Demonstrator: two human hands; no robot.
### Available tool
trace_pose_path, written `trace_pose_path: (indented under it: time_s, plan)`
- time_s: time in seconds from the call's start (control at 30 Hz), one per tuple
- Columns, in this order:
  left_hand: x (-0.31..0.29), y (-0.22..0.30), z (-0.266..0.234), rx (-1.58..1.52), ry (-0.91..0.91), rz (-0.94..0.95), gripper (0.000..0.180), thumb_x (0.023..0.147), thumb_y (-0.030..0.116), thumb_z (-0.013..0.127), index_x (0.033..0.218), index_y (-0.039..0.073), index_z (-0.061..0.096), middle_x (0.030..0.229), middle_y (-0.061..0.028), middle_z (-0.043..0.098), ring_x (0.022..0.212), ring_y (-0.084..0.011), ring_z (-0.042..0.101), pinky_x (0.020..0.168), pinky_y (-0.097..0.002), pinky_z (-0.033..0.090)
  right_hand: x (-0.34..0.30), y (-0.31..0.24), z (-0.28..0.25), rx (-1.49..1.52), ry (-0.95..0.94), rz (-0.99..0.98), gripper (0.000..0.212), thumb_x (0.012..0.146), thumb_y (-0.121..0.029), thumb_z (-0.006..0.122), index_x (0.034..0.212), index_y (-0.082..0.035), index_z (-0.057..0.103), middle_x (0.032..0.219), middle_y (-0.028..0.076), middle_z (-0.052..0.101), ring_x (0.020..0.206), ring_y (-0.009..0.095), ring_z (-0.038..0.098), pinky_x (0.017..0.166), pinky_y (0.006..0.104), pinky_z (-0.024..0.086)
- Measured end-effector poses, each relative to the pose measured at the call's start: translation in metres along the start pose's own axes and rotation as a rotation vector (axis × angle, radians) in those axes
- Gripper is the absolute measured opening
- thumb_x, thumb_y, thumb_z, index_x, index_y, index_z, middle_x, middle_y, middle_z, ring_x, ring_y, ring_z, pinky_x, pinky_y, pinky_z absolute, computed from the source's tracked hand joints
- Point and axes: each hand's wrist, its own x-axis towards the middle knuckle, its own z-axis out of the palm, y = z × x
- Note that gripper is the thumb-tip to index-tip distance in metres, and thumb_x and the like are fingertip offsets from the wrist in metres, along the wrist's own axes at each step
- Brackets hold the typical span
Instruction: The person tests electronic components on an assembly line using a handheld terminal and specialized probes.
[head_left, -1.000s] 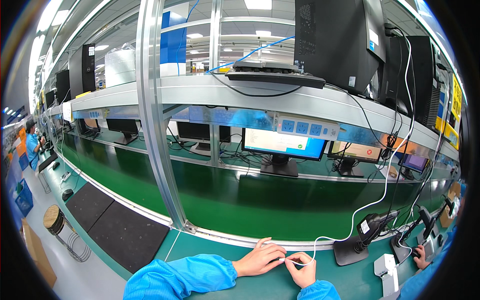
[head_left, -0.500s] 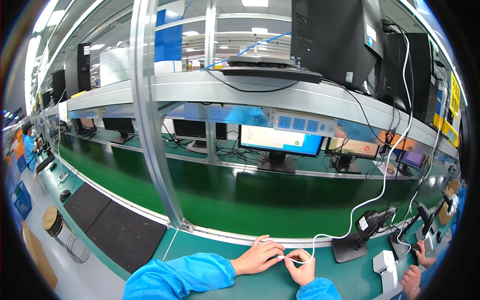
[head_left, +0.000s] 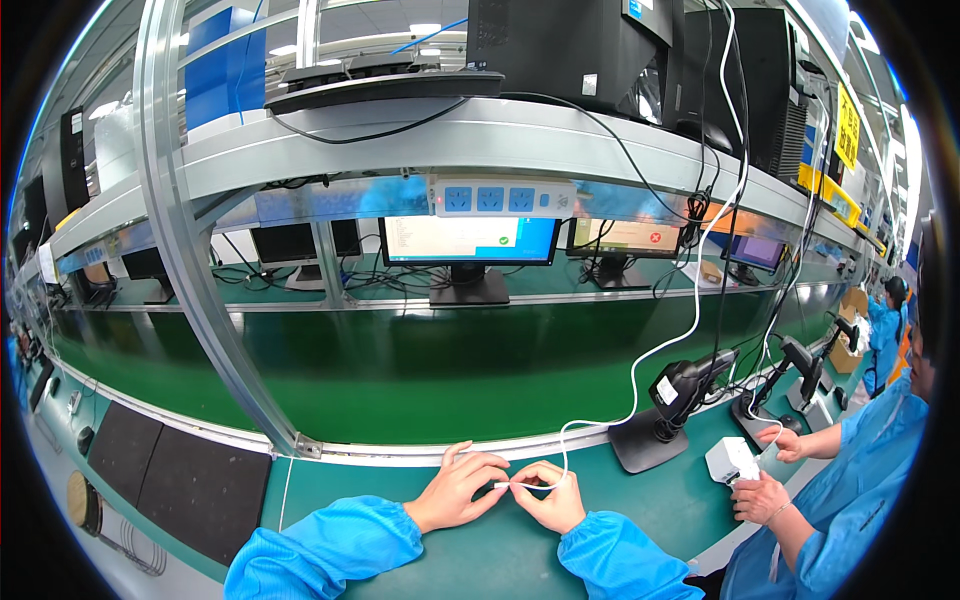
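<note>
Above the green bench, a white cable (head_left: 600, 422) comes down from overhead and loops into my two hands. My left hand (head_left: 457, 492) pinches the small white plug (head_left: 501, 486) at its end between thumb and fingertips. Close beside it, my right hand (head_left: 552, 502) grips the cable just behind the plug with thumb and forefinger. The two sets of fingertips nearly meet. Fine detail of the plug is too small to make out.
To the right, a black handheld scanner (head_left: 680, 390) rests on its stand. A co-worker (head_left: 850, 480) in blue handles a white box-shaped device (head_left: 731, 460). Black mats (head_left: 205, 478) lie at left; a metal post (head_left: 190, 250) rises from the bench edge. Monitors (head_left: 470, 240) stand beyond the green strip.
The view has turned to the right, bringing more of the co-worker into sight. Both my hands still hold the cable end. The co-worker's hands are now at the white device.
</note>
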Motion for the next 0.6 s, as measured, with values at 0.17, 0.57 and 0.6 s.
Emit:
trace_pose_path:
  time_s: [0.17,0.57,0.6]
  plan:
    - [-0.0006,-0.0007,0.0001,0.018,-0.005,0.01,0.022,0.087,0.016,0.079,0.106,0.014,0.067,0.125,-0.0017,0.069,0.115,-0.0206,0.065,0.118,-0.057,0.029,-0.0016,-0.0004,-0.0003,-0.024,-0.026,-0.011,0.014,0.084,-0.008,0.083,0.094,-0.001,0.077,0.09,0.009,0.077,0.079,0.018,0.073,0.074,0.0308,0.058]
    - [-0.0005,-0.0016,-0.0039,0.01,-0.02,-0.026,0.021,0.084,0.018,0.078,0.101,0.014,0.067,0.125,-0.0026,0.068,0.117,-0.0216,0.064,0.119,-0.0583,0.027,0.0007,-0.0003,0.0018,-0.055,-0.071,-0.051,0.014,0.084,-0.009,0.084,0.095,-0.002,0.079,0.088,0.01,0.077,0.079,0.02,0.073,0.072,0.0322,0.059]
    - [-0.0005,-0.0013,-0.0037,0.015,-0.024,-0.028,0.021,0.084,0.019,0.078,0.101,0.014,0.067,0.125,-0.0025,0.068,0.117,-0.0215,0.064,0.119,-0.0583,0.026,0.0,0.0003,0.0018,-0.055,-0.072,-0.052,0.014,0.084,-0.009,0.084,0.095,-0.002,0.079,0.088,0.01,0.077,0.079,0.02,0.073,0.072,0.0322,0.059]
